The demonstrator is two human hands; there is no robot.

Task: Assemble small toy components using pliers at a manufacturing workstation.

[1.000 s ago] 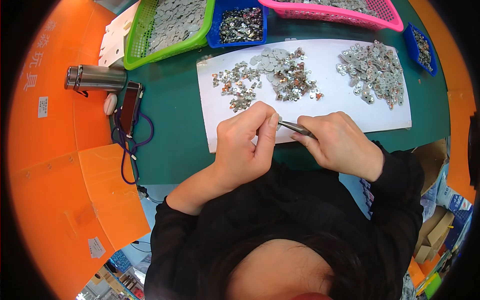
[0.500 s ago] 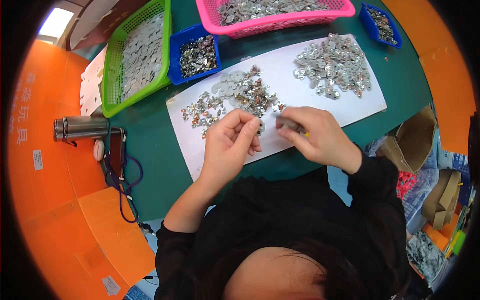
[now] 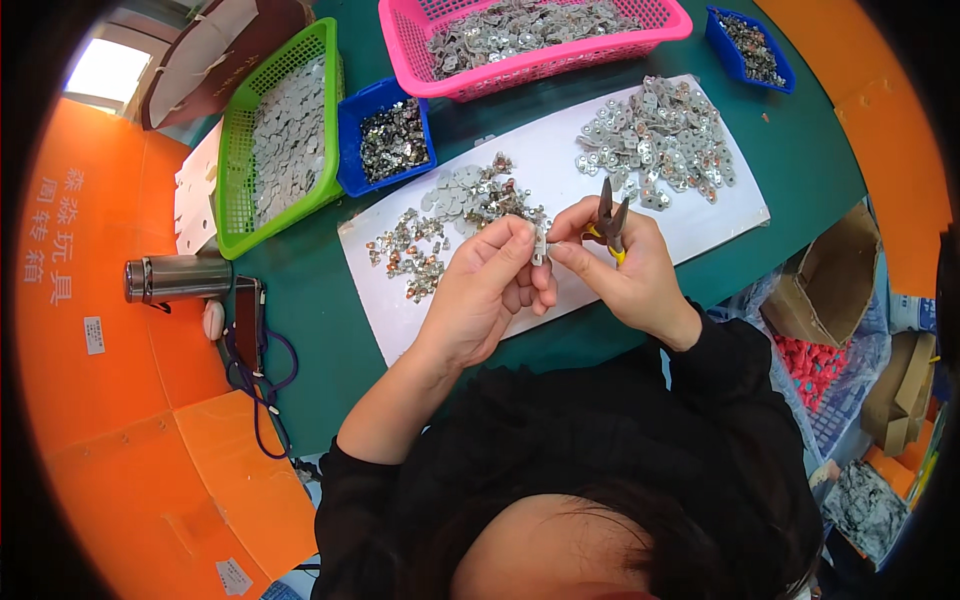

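Note:
Between the thumb and fingers of my left hand (image 3: 492,275) is a small silvery plate (image 3: 540,245), held on edge over the white sheet (image 3: 575,295). My right hand (image 3: 632,270) grips yellow-handled pliers (image 3: 608,222), their jaws pointing away from me and parted. Its thumb and forefinger reach toward the plate; whether they pinch a tiny part there I cannot tell. Beyond my hands lie grey flat discs (image 3: 460,200), small silver and copper-coloured metal clips (image 3: 412,250), and at the right a heap of finished-looking metal plates (image 3: 660,140).
A green basket (image 3: 232,190) and a blue tray (image 3: 345,150) hold metal parts at the left. A pink basket (image 3: 520,80) and a second blue tray (image 3: 718,50) stand at the back. A steel flask (image 3: 185,279) and a phone (image 3: 246,325) with a purple cord lie at the left edge.
My right hand has turned so the pliers' jaws point away, and its thumb and forefinger have come close to the plate in my left hand. The whole view has shifted slightly.

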